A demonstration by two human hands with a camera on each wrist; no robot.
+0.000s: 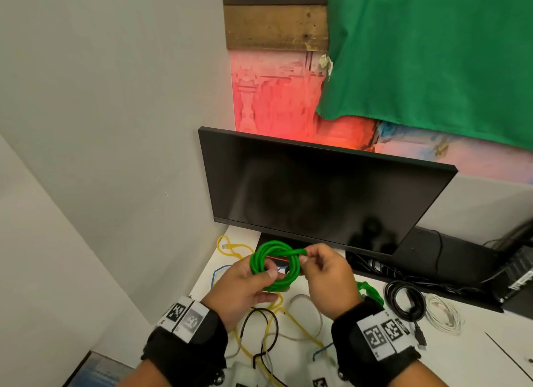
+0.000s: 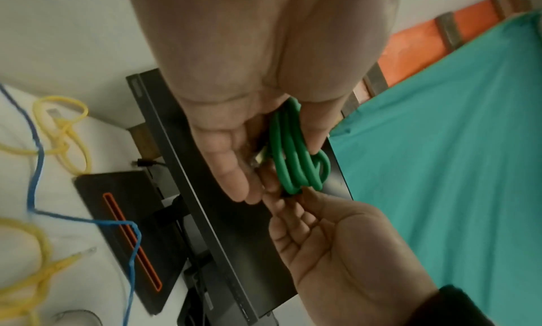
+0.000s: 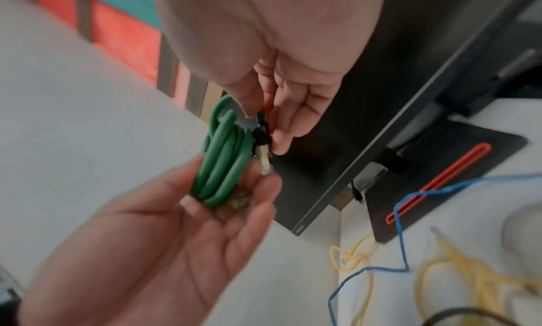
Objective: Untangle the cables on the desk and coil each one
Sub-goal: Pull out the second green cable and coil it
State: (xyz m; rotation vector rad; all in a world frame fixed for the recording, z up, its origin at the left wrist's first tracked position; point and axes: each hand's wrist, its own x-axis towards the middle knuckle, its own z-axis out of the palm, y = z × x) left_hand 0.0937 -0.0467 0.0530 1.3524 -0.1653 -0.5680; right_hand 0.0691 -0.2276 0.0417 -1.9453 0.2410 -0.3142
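A green cable [image 1: 276, 264] is wound into a small coil and held up above the desk in front of the monitor. My left hand [image 1: 245, 288] grips the coil's near side, thumb over the strands [image 2: 288, 150]. My right hand [image 1: 320, 271] pinches the cable's free end at the coil's right side; its black boot and clear plug [image 3: 262, 150] show by the fingertips. Below, a yellow cable [image 1: 277, 323], a blue cable [image 1: 215, 274], a thin black cable [image 1: 261, 326] and a grey-white cable [image 1: 310, 311] lie tangled on the white desk [image 1: 450, 355].
A black monitor [image 1: 317, 196] stands just behind the hands, its base [image 2: 123, 233] on the desk. To the right lie a coiled black cable [image 1: 405, 303], a coiled white cable [image 1: 442, 314] and another green cable [image 1: 370, 293]. More black gear and wires sit far right.
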